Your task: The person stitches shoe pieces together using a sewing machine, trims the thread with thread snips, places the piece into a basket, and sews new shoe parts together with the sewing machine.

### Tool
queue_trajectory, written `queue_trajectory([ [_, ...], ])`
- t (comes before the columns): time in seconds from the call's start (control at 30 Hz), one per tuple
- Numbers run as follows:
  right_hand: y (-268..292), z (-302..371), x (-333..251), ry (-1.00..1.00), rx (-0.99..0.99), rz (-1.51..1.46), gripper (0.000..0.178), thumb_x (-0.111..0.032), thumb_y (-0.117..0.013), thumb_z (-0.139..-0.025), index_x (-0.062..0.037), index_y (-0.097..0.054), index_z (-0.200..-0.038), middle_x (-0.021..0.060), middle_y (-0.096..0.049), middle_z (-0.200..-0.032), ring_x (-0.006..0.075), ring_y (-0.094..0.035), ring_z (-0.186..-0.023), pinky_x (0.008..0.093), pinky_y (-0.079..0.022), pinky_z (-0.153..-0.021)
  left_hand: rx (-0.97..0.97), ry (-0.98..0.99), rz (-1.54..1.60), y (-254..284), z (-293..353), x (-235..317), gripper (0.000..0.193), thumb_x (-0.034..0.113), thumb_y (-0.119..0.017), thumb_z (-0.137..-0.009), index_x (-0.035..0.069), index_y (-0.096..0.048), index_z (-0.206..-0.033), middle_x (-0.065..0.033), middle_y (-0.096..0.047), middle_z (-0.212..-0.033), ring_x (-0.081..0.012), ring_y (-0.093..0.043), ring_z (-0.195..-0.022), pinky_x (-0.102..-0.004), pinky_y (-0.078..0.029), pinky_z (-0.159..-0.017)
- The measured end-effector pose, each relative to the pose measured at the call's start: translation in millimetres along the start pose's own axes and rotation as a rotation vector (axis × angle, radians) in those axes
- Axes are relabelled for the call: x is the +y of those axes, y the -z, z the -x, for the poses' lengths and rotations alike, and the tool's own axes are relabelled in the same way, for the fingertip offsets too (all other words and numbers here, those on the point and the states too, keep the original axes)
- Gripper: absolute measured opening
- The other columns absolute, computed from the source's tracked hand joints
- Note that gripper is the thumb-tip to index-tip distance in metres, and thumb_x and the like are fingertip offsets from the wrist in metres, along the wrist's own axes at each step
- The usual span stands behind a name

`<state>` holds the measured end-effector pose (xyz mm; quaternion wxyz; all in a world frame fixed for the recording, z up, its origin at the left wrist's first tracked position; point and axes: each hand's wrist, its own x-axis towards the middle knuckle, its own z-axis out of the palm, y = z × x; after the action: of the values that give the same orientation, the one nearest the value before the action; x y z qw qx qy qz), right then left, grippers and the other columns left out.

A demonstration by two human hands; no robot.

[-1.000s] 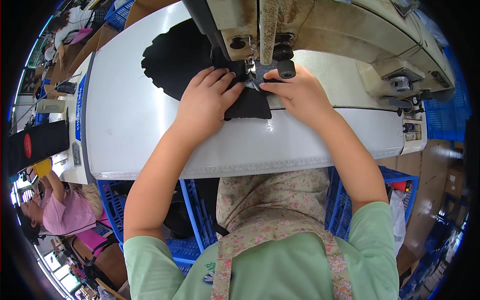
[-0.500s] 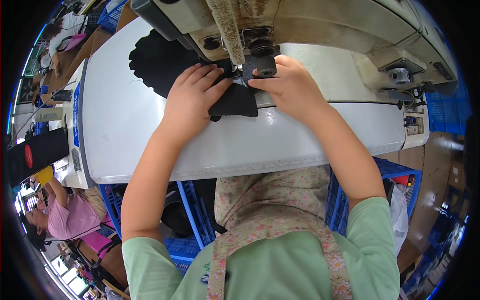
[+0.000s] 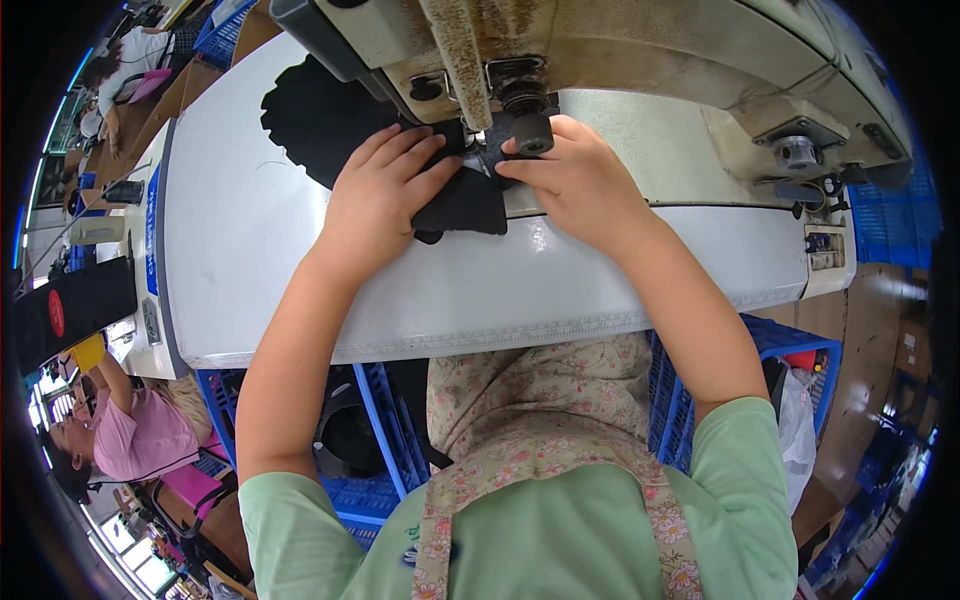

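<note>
A piece of black fabric (image 3: pixel 322 118) with a scalloped left edge lies on the white sewing table, running under the head of the sewing machine (image 3: pixel 640 50). My left hand (image 3: pixel 378 200) rests flat on it, fingers stretched toward the needle area. A black flap (image 3: pixel 465 205) sticks out in front of that hand. At the right of the presser area, my right hand (image 3: pixel 585 175) pinches the fabric's edge between thumb and fingers. Some of its fingertips are hidden behind the round black knob (image 3: pixel 532 132). A small pale patch shows between the two hands. The needle point itself is hard to make out.
The white tabletop (image 3: pixel 260 290) has a ruler strip along its front edge. Blue crates (image 3: pixel 385 430) stand below it, one with a white plastic bag (image 3: pixel 797 430) at the right. At the left are another machine (image 3: pixel 140 240) and a person in pink (image 3: pixel 150 430).
The fabric's front flap has shifted slightly left, and my left hand with it. My right hand stays almost in place beside the needle area.
</note>
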<state>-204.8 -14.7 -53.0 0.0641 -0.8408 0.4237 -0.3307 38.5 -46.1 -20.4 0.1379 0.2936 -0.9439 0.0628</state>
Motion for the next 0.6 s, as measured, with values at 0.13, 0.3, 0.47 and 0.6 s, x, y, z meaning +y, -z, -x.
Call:
queue_trajectory([
  [0.13, -1, 0, 0, 0.008, 0.020, 0.021, 0.023, -0.004, -0.066, -0.074, -0.0103, -0.074, -0.094, 0.0010, -0.067, -0.102, 0.0211, -0.059, -0.098, 0.0358, -0.050, -0.088, 0.016, -0.015, -0.005, -4, 0, -5, 0.043, 0.014, -0.066, -0.068, 0.009, -0.066, -0.112, -0.0102, -0.063, -0.121, -0.0308, -0.056, -0.114, -0.0433, -0.041, -0.102],
  [0.3, -3, -1, 1, -0.010, 0.019, 0.011, 0.026, -0.003, -0.064, -0.076, -0.0097, -0.073, -0.100, 0.0039, -0.066, -0.105, 0.0242, -0.058, -0.102, 0.0369, -0.049, -0.091, 0.029, -0.022, -0.020, -6, -4, -12, 0.046, 0.006, -0.065, -0.067, 0.010, -0.066, -0.113, -0.0098, -0.063, -0.120, -0.0306, -0.055, -0.114, -0.0421, -0.042, -0.099],
  [0.47, -6, 0, 4, -0.032, 0.001, -0.050, 0.028, -0.001, -0.061, -0.079, -0.0093, -0.072, -0.103, 0.0062, -0.066, -0.111, 0.0265, -0.057, -0.106, 0.0387, -0.048, -0.093, -0.012, -0.018, 0.026, -1, -7, -23, 0.061, -0.005, -0.064, -0.060, 0.013, -0.064, -0.119, -0.0079, -0.064, -0.113, -0.0292, -0.056, -0.109, -0.0385, -0.043, -0.097],
  [0.6, -8, 1, 6, -0.018, -0.005, -0.066, 0.030, 0.000, -0.060, -0.078, -0.0092, -0.072, -0.105, 0.0066, -0.065, -0.116, 0.0265, -0.057, -0.108, 0.0390, -0.048, -0.093, -0.096, -0.033, -0.050, 16, -12, -22, 0.047, -0.001, -0.059, -0.072, 0.013, -0.064, -0.117, -0.0071, -0.064, -0.114, -0.0260, -0.055, -0.116, -0.0421, -0.036, -0.108],
])
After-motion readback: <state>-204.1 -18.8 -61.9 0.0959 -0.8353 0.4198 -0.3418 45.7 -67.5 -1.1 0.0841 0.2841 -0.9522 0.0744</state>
